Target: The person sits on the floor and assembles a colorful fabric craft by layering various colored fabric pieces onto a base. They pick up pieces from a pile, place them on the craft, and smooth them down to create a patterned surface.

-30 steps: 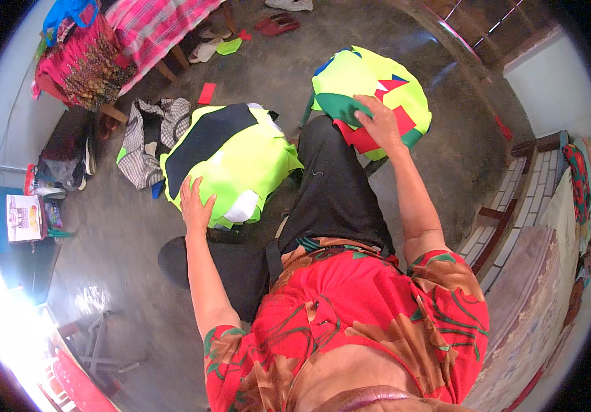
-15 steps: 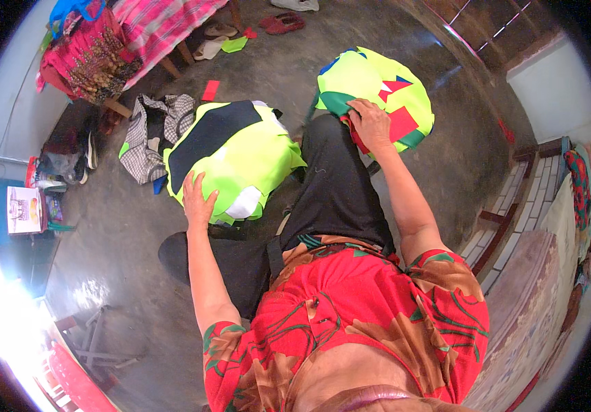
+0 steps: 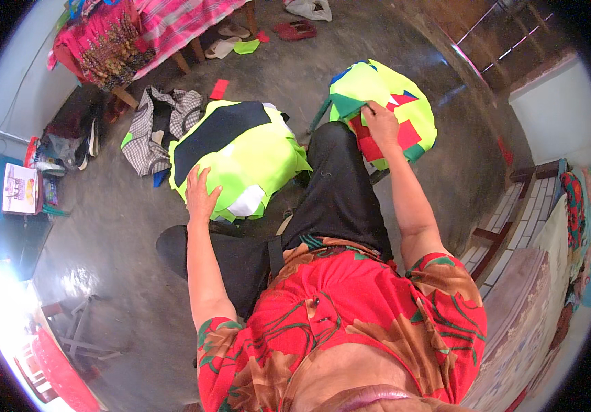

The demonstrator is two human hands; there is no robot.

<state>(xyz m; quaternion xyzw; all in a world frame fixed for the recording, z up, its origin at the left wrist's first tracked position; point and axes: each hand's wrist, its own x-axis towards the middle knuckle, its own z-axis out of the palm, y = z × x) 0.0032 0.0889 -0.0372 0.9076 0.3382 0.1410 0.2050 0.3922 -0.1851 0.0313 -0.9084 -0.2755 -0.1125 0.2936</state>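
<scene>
On the left, a heap of neon yellow cloth pieces has a wide black cloth piece across its top and a small white cloth piece at its near side. Resting on its near left edge with fingers spread is my left hand. A second pile of yellow cloth pieces lies to the right, past my raised knee. There, my right hand pinches the corner of a green cloth piece. Red cloth pieces lie beneath that hand. Whatever supports the two piles is mostly hidden.
Beyond the left heap lie a checked garment and a small red scrap on the floor. Shoes and a boxed stack line the left wall. A pink-covered table stands at the far left, a cushioned seat at the right.
My right hand has drawn its fingers together on the green piece's corner, and more red cloth shows beside it. My left hand stays on the left heap. The view has shifted slightly.
</scene>
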